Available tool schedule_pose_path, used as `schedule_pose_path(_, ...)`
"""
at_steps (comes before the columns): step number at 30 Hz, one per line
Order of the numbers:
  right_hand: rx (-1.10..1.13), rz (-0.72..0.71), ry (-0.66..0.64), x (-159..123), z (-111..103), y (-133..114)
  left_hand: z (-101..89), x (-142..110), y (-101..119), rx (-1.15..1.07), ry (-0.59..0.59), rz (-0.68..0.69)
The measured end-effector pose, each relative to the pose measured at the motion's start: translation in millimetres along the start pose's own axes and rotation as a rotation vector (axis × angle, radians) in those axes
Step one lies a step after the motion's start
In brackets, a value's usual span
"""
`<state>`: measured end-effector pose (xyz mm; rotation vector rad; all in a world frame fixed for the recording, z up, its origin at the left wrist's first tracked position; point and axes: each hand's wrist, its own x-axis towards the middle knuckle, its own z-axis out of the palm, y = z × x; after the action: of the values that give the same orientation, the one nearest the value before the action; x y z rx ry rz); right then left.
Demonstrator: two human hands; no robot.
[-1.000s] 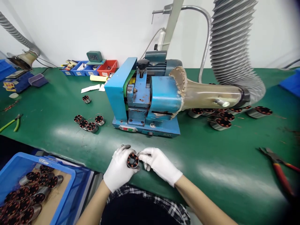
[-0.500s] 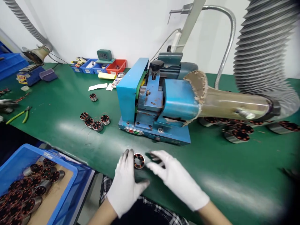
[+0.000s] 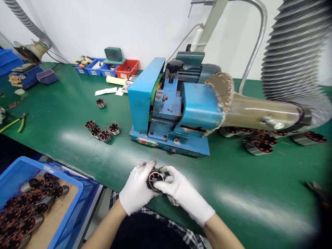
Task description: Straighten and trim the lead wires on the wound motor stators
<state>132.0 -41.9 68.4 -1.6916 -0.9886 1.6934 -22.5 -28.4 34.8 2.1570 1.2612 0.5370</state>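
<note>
The green clock [image 3: 113,54] reads 11:25 (the bin labels [image 3: 123,75] are too small to make out). Before the blue machine [image 3: 166,110], the left hand [image 3: 136,189] curls around a copper-wound ring [image 3: 155,178]; the right hand [image 3: 178,188], half closed, grips its right side.

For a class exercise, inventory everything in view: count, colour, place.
workbench: one, green, centre
motorised machine: one, blue, centre
held stator: one, silver-black, centre
left stators: five, silver, workbench
right stators: several, silver, workbench
crate: one, blue, lower left
crated stators: many, silver, in crate
ducts: two, grey, upper sides
pliers: two, green and dark, sides
labelled bins: four, blue and red, back
clock: one, green, back
calculator: one, white, back
papers: two, white, back
gloved hands: two, white, centre
</note>
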Motion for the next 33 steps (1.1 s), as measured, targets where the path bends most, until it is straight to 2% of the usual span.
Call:
schedule_pose_path(2, 0.28, -0.05, -0.081, -4.5, -13.2, -5.8, 2.7, -1.1, -0.3, 0.008, 0.03, 0.017)
schedule_pose_path(3, 0.355, -0.093, -0.07, -6.5, -20.6, -7.8, 3.6, -1.1, -0.8, 0.004, 0.04, 0.026)
schedule_pose_path(5, 0.305, -0.154, 0.073, -9.8, -34.0, -8.5, 4.7, -0.3, -1.9, -0.018, 0.051, 0.035)
schedule_pose_path(7, 0.046, -0.242, 0.224, -12.7, -42.0, -4.9, 4.6, 0.5, -3.0, -0.04, 0.065, 0.04)
schedule_pose_path(9, -0.328, -0.434, 0.268, -15.7, -43.2, 0.8, 2.7, 0.2, -4.2, -0.051, 0.06, 0.064)
schedule_pose_path(12, -0.912, -0.702, 0.176, -17.5, -34.5, 7.1, -2.3, -1.3, -6.1, -0.066, 0.032, 0.107)
schedule_pose_path(14, -1.152, -0.757, 0.139, -14.4, -25.9, 8.1, -5.5, -1.9, -6.5, -0.083, 0.012, 0.11)
schedule_pose_path(15, -1.196, -0.769, 0.129, -11.4, -21.7, 7.8, -6.7, -1.9, -6.2, -0.09, 0.008, 0.104)
schedule_pose_path(17, -1.102, -0.767, 0.134, -3.4, -14.2, 6.6, -8.2, -0.9, -4.9, -0.098, -0.005, 0.09)
schedule_pose_path(19, -0.691, -0.651, 0.158, 5.8, -7.3, 4.9, -9.0, 0.5, -2.8, -0.105, -0.029, 0.083)
schedule_pose_path(21, -0.209, -0.45, 0.165, 14.1, -1.4, 2.7, -9.5, 1.5, -1.0, -0.123, -0.063, 0.087)
schedule_pose_path(23, 0.078, -0.304, 0.16, 19.6, 1.7, -0.1, -9.6, 1.2, -0.3, -0.141, -0.09, 0.086)
schedule_pose_path(26, 0.191, -0.26, 0.137, 20.1, -2.9, -4.6, -7.9, -1.9, -1.3, -0.125, -0.095, 0.088)
schedule_pose_path(30, 0.39, -0.179, 0.032, 9.3, -19.9, -4.7, -5.9, -6.2, -1.9, -0.094, -0.069, 0.088)
schedule_pose_path(33, 0.298, -0.118, 0.0, -0.6, -28.5, 5.0, -8.3, -5.5, 0.6, -0.127, -0.08, 0.045)
